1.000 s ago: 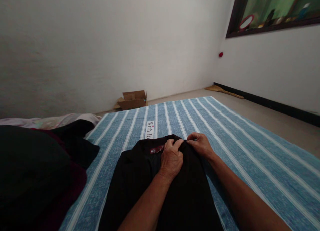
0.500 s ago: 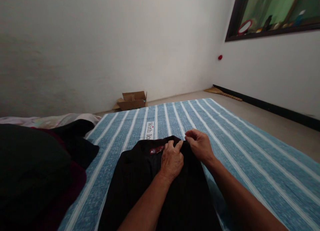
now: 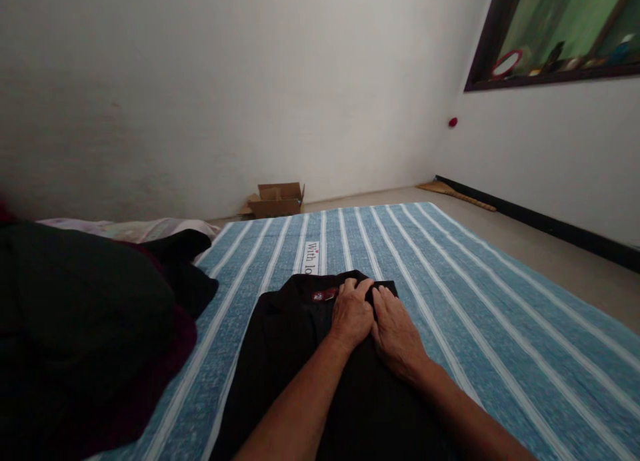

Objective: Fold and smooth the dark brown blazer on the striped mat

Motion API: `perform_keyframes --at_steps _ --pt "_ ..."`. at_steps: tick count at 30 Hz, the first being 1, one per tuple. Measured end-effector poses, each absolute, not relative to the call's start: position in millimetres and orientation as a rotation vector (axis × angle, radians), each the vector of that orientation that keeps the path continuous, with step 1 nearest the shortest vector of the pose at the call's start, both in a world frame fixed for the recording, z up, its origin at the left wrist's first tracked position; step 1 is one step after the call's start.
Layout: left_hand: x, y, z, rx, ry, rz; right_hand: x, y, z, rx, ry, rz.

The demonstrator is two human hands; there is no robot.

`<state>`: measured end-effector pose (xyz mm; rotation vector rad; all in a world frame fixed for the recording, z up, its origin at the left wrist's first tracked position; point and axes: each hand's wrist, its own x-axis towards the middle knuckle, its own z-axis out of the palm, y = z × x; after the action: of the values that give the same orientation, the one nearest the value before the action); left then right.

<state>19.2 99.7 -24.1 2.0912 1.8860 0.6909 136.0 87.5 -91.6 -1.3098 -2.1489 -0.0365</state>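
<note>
A black jacket [image 3: 295,341] lies spread on the striped bed cover, its collar toward the far side and a dark red label [image 3: 325,294] inside the neck. My left hand [image 3: 354,311] rests on the jacket just right of that label, fingers stretched out over the collar. Beside it, my right hand [image 3: 397,328] lies flat on the jacket's right shoulder, with its fingers pointing toward the shoulder edge. The two hands touch or nearly touch. My forearms cover part of the jacket's front.
Blue-and-white striped fabric [image 3: 500,334] covers the bed. A heap of dark green, black and maroon clothes [image 3: 90,314] fills the left side. Beyond the far edge stands an open cardboard box [image 3: 277,201] by the wall. A long straw-coloured object [image 3: 457,193] lies on the floor.
My right hand has come down from a pinch at the shoulder edge to lie flat on the jacket beside my left. The left stays at the collar. The view has shifted slightly.
</note>
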Motion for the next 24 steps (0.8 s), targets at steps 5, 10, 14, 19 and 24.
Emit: perform_keyframes --at_steps 5,10,14,19,24 --pt "19.3 98.7 -24.3 2.064 1.885 0.719 135.8 87.5 -92.9 -1.305 -2.179 -0.070" --pt "21.2 99.6 -21.0 2.071 1.880 0.649 138.8 87.6 -87.2 -1.354 -2.218 -0.013" --pt "19.7 102.0 -14.0 2.137 1.801 0.547 142.7 88.5 -83.6 -1.360 -2.216 0.071" --pt "9.6 72.8 8.1 2.319 1.740 0.470 145.2 91.2 -84.2 -1.336 -2.194 0.153" --pt "9.1 -5.4 27.3 2.339 1.703 0.201 146.3 94.1 -86.8 -1.333 -2.203 0.183"
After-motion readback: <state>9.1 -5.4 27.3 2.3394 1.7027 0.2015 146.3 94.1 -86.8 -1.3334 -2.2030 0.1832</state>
